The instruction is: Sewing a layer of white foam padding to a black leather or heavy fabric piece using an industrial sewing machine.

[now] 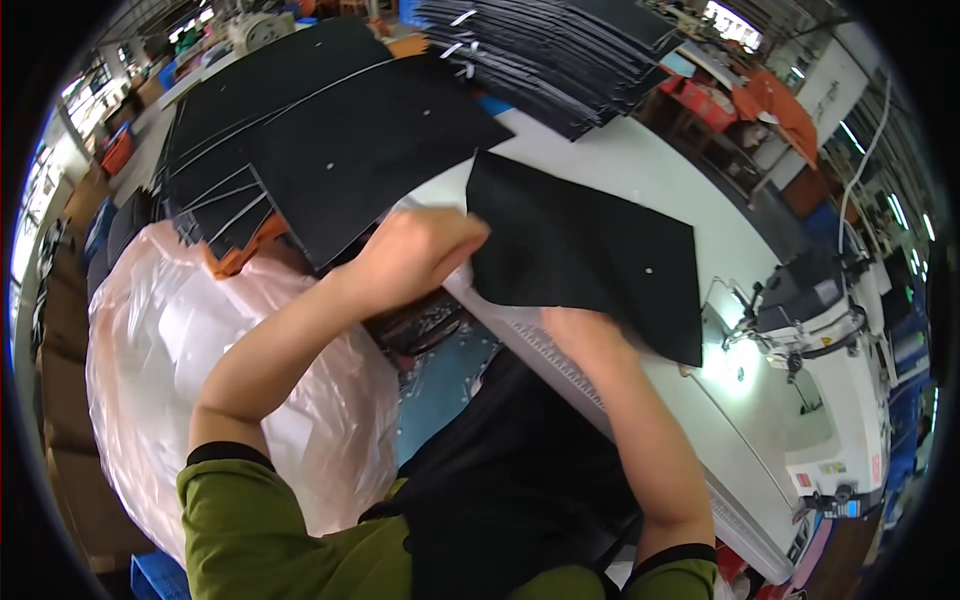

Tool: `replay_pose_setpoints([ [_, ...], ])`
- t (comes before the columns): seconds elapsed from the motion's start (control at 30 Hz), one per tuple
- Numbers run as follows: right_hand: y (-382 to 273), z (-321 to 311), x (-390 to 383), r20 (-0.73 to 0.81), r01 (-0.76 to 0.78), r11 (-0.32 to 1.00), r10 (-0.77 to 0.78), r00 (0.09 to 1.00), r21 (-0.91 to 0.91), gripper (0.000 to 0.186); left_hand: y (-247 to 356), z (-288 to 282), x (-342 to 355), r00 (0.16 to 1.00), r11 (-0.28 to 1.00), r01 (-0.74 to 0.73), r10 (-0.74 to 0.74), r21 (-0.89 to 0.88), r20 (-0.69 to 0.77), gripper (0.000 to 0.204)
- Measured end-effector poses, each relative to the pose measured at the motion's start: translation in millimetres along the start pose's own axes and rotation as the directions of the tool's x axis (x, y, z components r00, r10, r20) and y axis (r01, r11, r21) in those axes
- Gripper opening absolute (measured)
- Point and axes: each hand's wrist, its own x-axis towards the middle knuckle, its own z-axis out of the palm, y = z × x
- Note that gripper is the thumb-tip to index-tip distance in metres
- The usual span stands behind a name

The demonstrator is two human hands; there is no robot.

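Note:
A black flat panel point(590, 250) with one small pale hole is raised over the white table, its near edge bowed. My left hand point(425, 252) is closed at the panel's left edge, fingertips blurred, and seems to pinch it. Under the near edge is my right hand point(585, 332), with its fingers hidden behind the panel. To the right stands a white sewing machine point(835, 400), its lamp lighting the table near the panel's right corner.
More large black panels point(370, 140) lie overlapped at the left. A tall stack of black pieces point(550, 60) stands at the back of the white table point(725, 235). A translucent plastic bag point(240, 370) bulges at my left. A ruler strip point(560, 360) runs along the table's front edge.

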Motion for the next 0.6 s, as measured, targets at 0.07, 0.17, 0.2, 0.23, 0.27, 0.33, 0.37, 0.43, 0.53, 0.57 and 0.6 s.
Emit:
replay_pose_setpoints([
  [0.07, 5, -2, 5, -0.106, 0.053, 0.998, -0.056, 0.993, -0.035, 0.056, -20, 17, 45, 0.998, 0.995, -0.022, 0.027, 0.096, -0.050, 0.017],
  [0.17, -3, -34, 28, 0.282, -0.260, 0.947, 0.202, 0.938, 0.188, 0.056, -52, 38, 84, 0.995, 0.986, -0.090, 0.083, 0.143, 0.054, 0.023],
  [0.2, -4, -36, 34, 0.417, -0.375, 0.894, 0.252, 0.873, 0.245, 0.056, -61, 47, 89, 0.981, 0.985, -0.123, 0.103, 0.119, 0.163, 0.026],
  [0.23, -1, -36, 37, 0.417, -0.384, 0.892, 0.262, 0.870, 0.240, 0.056, -69, 59, 89, 0.980, 0.985, -0.132, 0.112, 0.113, 0.166, 0.026],
  [0.27, 2, -35, 42, 0.450, -0.415, 0.881, 0.283, 0.847, 0.227, 0.056, -76, 69, 84, 0.984, 0.984, -0.134, 0.118, 0.121, 0.135, 0.027],
  [0.33, 9, -35, 48, 0.512, -0.482, 0.855, 0.330, 0.793, 0.195, 0.058, -85, 87, 74, 0.988, 0.980, -0.145, 0.137, 0.133, 0.074, 0.028],
  [0.37, 12, -34, 50, 0.541, -0.512, 0.840, 0.351, 0.764, 0.178, 0.059, -88, 93, 70, 0.989, 0.979, -0.149, 0.144, 0.140, 0.043, 0.029],
  [0.43, 20, -28, 51, 0.544, -0.503, 0.857, 0.371, 0.753, 0.112, 0.060, -83, 95, 71, 0.990, 0.985, -0.133, 0.126, 0.107, 0.068, 0.030],
  [0.53, 25, -18, 52, 0.552, -0.439, 0.896, 0.398, 0.733, -0.063, 0.063, -75, 87, 69, 0.988, 0.998, -0.048, 0.042, 0.035, 0.148, 0.032],
  [0.57, 24, -17, 54, 0.552, -0.440, 0.896, 0.398, 0.733, -0.061, 0.063, -75, 85, 67, 0.988, 0.998, -0.048, 0.042, 0.037, 0.150, 0.032],
  [0.6, 22, -18, 57, 0.550, -0.466, 0.883, 0.418, 0.723, -0.059, 0.064, -76, 83, 65, 0.989, 0.998, -0.050, 0.046, 0.026, 0.140, 0.031],
])
